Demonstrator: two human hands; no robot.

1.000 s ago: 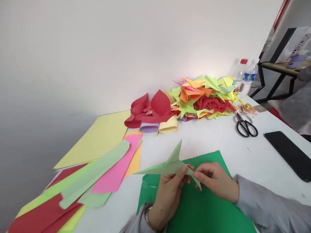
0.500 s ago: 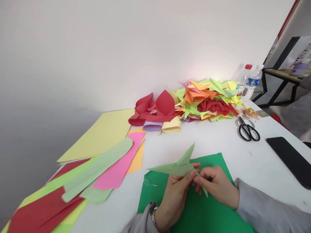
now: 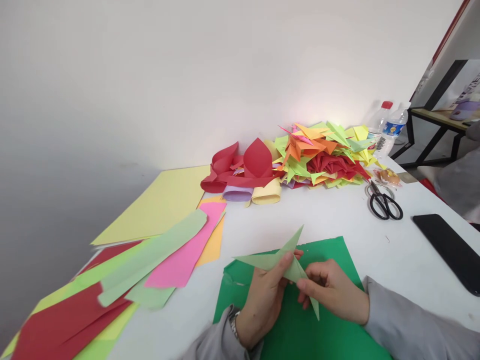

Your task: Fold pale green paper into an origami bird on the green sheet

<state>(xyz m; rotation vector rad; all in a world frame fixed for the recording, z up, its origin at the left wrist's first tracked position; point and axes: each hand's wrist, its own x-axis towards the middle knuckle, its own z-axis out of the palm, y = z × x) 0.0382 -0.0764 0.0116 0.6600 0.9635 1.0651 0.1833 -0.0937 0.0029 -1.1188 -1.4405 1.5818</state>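
A pale green folded paper piece (image 3: 295, 270) with several long points is held above a green sheet (image 3: 326, 327) on the table. My left hand (image 3: 268, 295) pinches its middle, thumb on top and fingers beneath. At the lower right point, my right hand (image 3: 333, 290) grips the paper between thumb and curled fingers. One tip sticks out below the right fingers, one points up, and another reaches left. Part of the paper is hidden behind both hands.
Colored paper strips (image 3: 180, 250) and a yellow sheet (image 3: 161, 200) lie left. Rolled paper pieces (image 3: 258, 160) and a heap of folded paper (image 3: 322, 155) stand against the wall. Scissors (image 3: 386, 206), a black phone (image 3: 448, 250) and bottles (image 3: 392, 127) are at right.
My left thumb has shifted up and left onto the paper's middle. My right hand has moved slightly down, and the lower tip now points further downward. The view has shifted slightly.
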